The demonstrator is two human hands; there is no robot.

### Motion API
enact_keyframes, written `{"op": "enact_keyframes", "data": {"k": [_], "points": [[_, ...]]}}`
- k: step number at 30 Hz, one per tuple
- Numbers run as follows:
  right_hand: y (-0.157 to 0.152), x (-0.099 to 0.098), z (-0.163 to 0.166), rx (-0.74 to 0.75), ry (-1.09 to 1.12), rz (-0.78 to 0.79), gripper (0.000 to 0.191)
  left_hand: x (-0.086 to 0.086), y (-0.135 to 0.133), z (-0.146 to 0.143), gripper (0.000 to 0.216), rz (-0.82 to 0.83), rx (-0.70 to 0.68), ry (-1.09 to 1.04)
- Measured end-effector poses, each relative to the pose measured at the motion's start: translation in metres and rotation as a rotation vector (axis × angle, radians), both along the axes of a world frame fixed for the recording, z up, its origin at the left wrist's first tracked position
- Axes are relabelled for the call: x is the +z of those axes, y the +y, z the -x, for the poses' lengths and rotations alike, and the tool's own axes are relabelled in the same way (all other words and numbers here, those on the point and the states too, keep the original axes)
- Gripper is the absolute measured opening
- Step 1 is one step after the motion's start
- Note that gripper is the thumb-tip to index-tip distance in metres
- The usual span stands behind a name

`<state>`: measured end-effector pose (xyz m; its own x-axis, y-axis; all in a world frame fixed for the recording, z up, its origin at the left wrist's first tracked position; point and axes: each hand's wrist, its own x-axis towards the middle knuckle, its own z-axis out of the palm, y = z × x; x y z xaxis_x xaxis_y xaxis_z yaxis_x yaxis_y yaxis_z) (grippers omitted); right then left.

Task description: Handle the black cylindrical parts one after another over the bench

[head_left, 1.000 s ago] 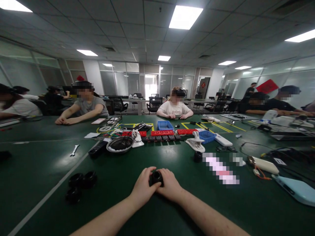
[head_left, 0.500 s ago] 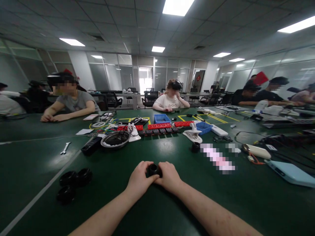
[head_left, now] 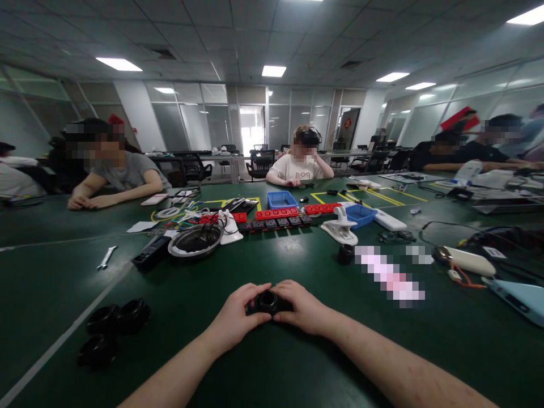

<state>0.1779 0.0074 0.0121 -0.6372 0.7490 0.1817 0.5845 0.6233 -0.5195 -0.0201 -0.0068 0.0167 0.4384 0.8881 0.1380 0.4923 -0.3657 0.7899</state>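
Green table (head_left: 178, 311) holds an illegible label (head_left: 498, 253); left hand (head_left: 238, 311) and right hand (head_left: 304, 309) curl round a black ring (head_left: 267, 302)

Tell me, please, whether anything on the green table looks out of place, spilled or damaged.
Nothing looks spilled or damaged. Mildly odd: one small black round piece sits by the white plastic clamp, apart from the three glossy black round pieces grouped at left. The held black hollow round piece is partly covered.
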Motion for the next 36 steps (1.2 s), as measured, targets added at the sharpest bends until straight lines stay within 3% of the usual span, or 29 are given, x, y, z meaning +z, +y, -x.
{"op": "enact_keyframes", "data": {"k": [3,8,10,16,19,21,24,29,32,36], "points": [[0.002,-0.002,0.002,-0.054,0.002,-0.027,0.036,0.000,0.001,-0.005,0.043,0.003,0.030,0.019],[-0.004,-0.008,0.016,-0.304,-0.120,-0.140,0.039,-0.008,-0.005,-0.018,0.036,-0.052,0.239,0.042],[-0.008,-0.007,0.018,-0.325,-0.135,-0.147,0.039,-0.011,-0.006,-0.020,0.037,-0.075,0.259,0.014],[-0.004,0.004,-0.001,-0.030,-0.072,0.022,0.063,-0.011,0.000,-0.009,0.045,0.010,0.040,-0.066],[0.005,0.009,-0.010,0.082,-0.051,0.121,0.055,-0.007,0.002,-0.004,0.047,0.045,-0.009,-0.064],[0.009,0.010,-0.011,0.090,-0.068,0.124,0.038,-0.005,0.003,-0.003,0.045,0.039,-0.003,-0.058],[0.007,0.006,-0.006,0.015,-0.108,0.083,0.021,-0.003,-0.001,-0.006,0.042,0.003,0.046,-0.019],[-0.005,0.000,0.009,-0.218,-0.162,-0.027,0.034,-0.006,-0.009,-0.017,0.037,-0.091,0.203,0.066],[-0.012,-0.001,0.018,-0.314,-0.199,-0.095,0.032,-0.009,-0.011,-0.021,0.033,-0.136,0.266,0.073],[-0.015,0.000,0.017,-0.305,-0.216,-0.128,0.039,-0.012,-0.010,-0.019,0.031,-0.175,0.190,0.040]]}}
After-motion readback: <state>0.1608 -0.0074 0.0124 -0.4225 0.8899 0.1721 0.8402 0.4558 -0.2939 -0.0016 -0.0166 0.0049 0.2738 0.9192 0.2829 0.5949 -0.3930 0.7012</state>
